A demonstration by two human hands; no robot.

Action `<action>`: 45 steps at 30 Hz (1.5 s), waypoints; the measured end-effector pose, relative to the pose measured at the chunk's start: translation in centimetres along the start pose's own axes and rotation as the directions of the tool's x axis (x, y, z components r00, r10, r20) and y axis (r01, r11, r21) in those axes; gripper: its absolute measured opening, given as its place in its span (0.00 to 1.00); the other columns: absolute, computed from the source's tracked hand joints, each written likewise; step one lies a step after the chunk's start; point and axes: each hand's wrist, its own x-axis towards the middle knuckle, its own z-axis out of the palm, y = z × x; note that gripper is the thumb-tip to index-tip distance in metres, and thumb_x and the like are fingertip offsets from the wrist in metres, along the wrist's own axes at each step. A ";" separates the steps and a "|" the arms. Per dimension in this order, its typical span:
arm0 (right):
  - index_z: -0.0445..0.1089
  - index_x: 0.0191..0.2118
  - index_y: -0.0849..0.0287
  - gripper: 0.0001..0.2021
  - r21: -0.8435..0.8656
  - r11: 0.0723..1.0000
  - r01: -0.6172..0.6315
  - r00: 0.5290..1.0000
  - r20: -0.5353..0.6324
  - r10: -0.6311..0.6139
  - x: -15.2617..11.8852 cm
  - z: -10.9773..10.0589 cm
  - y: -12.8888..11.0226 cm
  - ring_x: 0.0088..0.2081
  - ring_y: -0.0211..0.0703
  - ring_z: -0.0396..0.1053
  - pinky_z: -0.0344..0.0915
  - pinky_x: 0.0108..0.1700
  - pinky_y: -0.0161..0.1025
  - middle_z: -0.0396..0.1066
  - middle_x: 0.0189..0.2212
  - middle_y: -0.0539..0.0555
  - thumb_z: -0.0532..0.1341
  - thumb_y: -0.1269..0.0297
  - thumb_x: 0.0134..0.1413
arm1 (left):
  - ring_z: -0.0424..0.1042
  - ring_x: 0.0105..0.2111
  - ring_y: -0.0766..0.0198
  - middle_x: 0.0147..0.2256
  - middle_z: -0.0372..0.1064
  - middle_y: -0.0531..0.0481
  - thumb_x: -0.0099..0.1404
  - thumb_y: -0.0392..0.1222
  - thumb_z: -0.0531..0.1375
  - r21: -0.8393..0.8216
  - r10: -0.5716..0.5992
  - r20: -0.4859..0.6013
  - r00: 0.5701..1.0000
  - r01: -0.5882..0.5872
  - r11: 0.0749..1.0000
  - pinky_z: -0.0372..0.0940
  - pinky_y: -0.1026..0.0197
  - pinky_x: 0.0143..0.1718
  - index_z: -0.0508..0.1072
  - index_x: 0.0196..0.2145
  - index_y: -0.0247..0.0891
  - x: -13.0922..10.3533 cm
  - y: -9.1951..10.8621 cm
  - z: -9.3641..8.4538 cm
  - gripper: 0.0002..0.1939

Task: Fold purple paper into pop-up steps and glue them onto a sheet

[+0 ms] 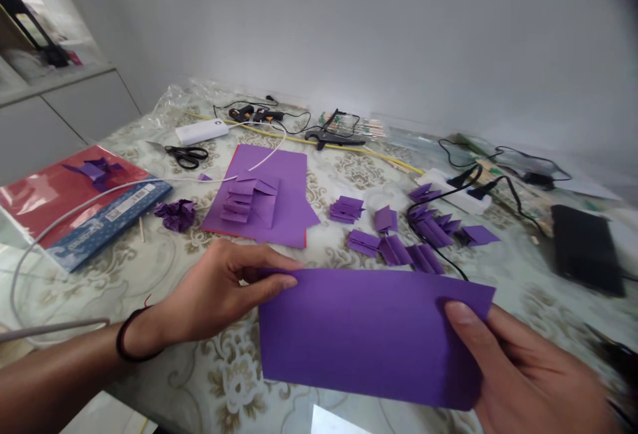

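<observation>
Floral tabletop (pixel 343 175) beneath; the left hand (pixel 219 288) pinches a purple sheet (pixel 369 334) at its upper-left corner, fingers (pixel 266 258) nearly together, while the right hand (pixel 528 367) clasps its right end

a sheet of deep purple paper (pixel 369 334) is held up by both ends, low in view and right of centre, its broad face towards the camera. it is a plain, smooth rectangle, wider than tall, its lower edge sloping down to the right and its right end shaded darker. whether it is one layer or folded double is hard to tell.
</observation>
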 end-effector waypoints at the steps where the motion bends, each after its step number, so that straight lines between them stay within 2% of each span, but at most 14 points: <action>1: 0.88 0.42 0.52 0.20 0.003 1.000 -0.026 1.000 0.008 0.026 0.0 0.2 -0.6 0.32 0.57 0.82 0.79 0.30 0.39 0.85 0.34 0.58 0.70 0.41 0.60 | 0.85 0.37 0.60 0.41 0.87 0.51 0.74 0.44 0.67 0.028 0.015 0.025 1.000 -0.015 0.999 0.76 0.65 0.37 0.87 0.48 0.45 0.0 0.0 -0.1 0.09; 4: 0.87 0.36 0.54 0.21 0.006 1.000 -0.012 0.995 0.099 0.012 -0.4 1.0 -2.2 0.29 0.54 0.78 0.76 0.28 0.38 0.83 0.29 0.56 0.69 0.40 0.59 | 0.85 0.41 0.59 0.47 0.86 0.50 0.75 0.43 0.67 0.178 0.090 0.136 0.987 -0.114 0.977 0.76 0.63 0.44 0.85 0.54 0.46 0.0 -0.2 -0.2 0.12; 8: 0.82 0.28 0.55 0.22 0.025 0.996 0.082 0.966 0.245 -0.086 -1.5 2.6 -3.6 0.23 0.45 0.69 0.67 0.24 0.35 0.74 0.21 0.52 0.66 0.43 0.65 | 0.84 0.38 0.58 0.46 0.85 0.49 0.78 0.42 0.63 0.356 0.174 0.275 0.946 -0.268 0.895 0.75 0.61 0.43 0.76 0.66 0.50 -0.4 -0.4 0.5 0.21; 12: 0.80 0.29 0.54 0.22 0.085 0.992 0.090 0.924 0.366 -0.115 -2.3 3.9 -4.0 0.22 0.42 0.66 0.64 0.23 0.35 0.70 0.20 0.49 0.63 0.45 0.68 | 0.85 0.42 0.57 0.50 0.84 0.50 0.79 0.39 0.61 0.317 0.177 0.285 0.942 -0.267 0.910 0.76 0.60 0.47 0.70 0.71 0.55 -0.8 -0.6 1.6 0.26; 15: 0.79 0.30 0.55 0.22 0.127 0.987 0.096 0.900 0.412 -0.140 -2.6 4.3 -4.1 0.21 0.41 0.63 0.61 0.23 0.35 0.67 0.19 0.48 0.61 0.45 0.70 | 0.84 0.50 0.55 0.57 0.82 0.49 0.76 0.37 0.62 0.250 0.164 0.245 0.956 -0.225 0.942 0.77 0.56 0.55 0.69 0.72 0.55 -0.9 -0.8 2.1 0.30; 18: 0.76 0.29 0.55 0.22 0.118 0.989 0.084 0.897 0.425 -0.126 -2.7 4.3 -4.5 0.22 0.40 0.60 0.59 0.24 0.36 0.63 0.19 0.47 0.60 0.46 0.71 | 0.83 0.55 0.53 0.64 0.76 0.51 0.75 0.38 0.64 0.229 0.136 0.216 0.967 -0.185 0.956 0.77 0.54 0.58 0.66 0.73 0.58 -0.9 -1.1 2.2 0.33; 22: 0.69 0.26 0.55 0.22 0.113 0.993 0.040 0.894 0.440 -0.086 -2.7 4.1 -5.1 0.24 0.38 0.58 0.56 0.26 0.36 0.58 0.20 0.46 0.61 0.48 0.70 | 0.82 0.57 0.53 0.64 0.76 0.54 0.78 0.40 0.61 0.195 0.108 0.283 0.953 -0.168 0.966 0.76 0.55 0.58 0.62 0.74 0.62 -0.9 -1.3 2.2 0.32; 24: 0.68 0.26 0.55 0.21 0.125 0.991 0.050 0.874 0.475 -0.104 -2.6 4.0 -5.3 0.24 0.38 0.57 0.55 0.25 0.36 0.59 0.21 0.46 0.60 0.49 0.70 | 0.82 0.56 0.54 0.63 0.78 0.55 0.79 0.40 0.60 0.175 0.093 0.309 0.947 -0.152 0.973 0.77 0.56 0.58 0.64 0.74 0.62 -0.9 -1.2 2.3 0.31; 28: 0.65 0.26 0.55 0.20 0.120 0.990 0.077 0.851 0.509 -0.128 -2.2 3.9 -5.3 0.24 0.38 0.55 0.53 0.25 0.35 0.57 0.22 0.46 0.59 0.52 0.70 | 0.85 0.49 0.56 0.60 0.80 0.54 0.78 0.40 0.61 0.140 0.086 0.314 0.946 -0.136 0.981 0.78 0.61 0.50 0.70 0.71 0.60 -0.8 -1.0 2.4 0.27; 31: 0.65 0.27 0.54 0.19 0.126 0.987 0.101 0.847 0.510 -0.152 -2.1 3.8 -5.3 0.24 0.38 0.55 0.52 0.24 0.35 0.57 0.22 0.45 0.58 0.53 0.72 | 0.85 0.50 0.56 0.59 0.80 0.54 0.78 0.39 0.61 0.110 0.094 0.306 0.947 -0.133 0.985 0.78 0.60 0.52 0.72 0.69 0.59 -0.6 -0.8 2.4 0.26; 36: 0.52 0.24 0.53 0.24 0.130 0.981 0.147 0.867 0.461 -0.191 -2.0 3.9 -5.3 0.23 0.36 0.49 0.49 0.24 0.36 0.47 0.21 0.43 0.57 0.55 0.73 | 0.83 0.55 0.53 0.61 0.78 0.56 0.79 0.43 0.61 0.088 0.101 0.306 0.947 -0.133 0.987 0.79 0.56 0.56 0.69 0.71 0.63 -0.6 -1.0 2.3 0.26; 39: 0.52 0.24 0.53 0.23 0.137 0.977 0.163 0.864 0.457 -0.209 -1.9 3.8 -5.3 0.23 0.36 0.50 0.49 0.25 0.36 0.48 0.20 0.43 0.57 0.55 0.73 | 0.82 0.57 0.53 0.62 0.77 0.57 0.79 0.44 0.61 0.094 0.095 0.309 0.946 -0.130 0.987 0.77 0.56 0.58 0.68 0.71 0.64 -0.7 -1.3 2.3 0.27; 45: 0.54 0.24 0.53 0.22 0.163 0.976 0.146 0.859 0.467 -0.207 -1.9 3.8 -5.2 0.23 0.35 0.51 0.50 0.25 0.37 0.50 0.20 0.43 0.57 0.56 0.72 | 0.83 0.55 0.54 0.62 0.78 0.60 0.80 0.44 0.60 0.159 0.070 0.293 0.953 -0.121 0.980 0.79 0.58 0.54 0.67 0.70 0.70 -0.9 -1.3 2.2 0.27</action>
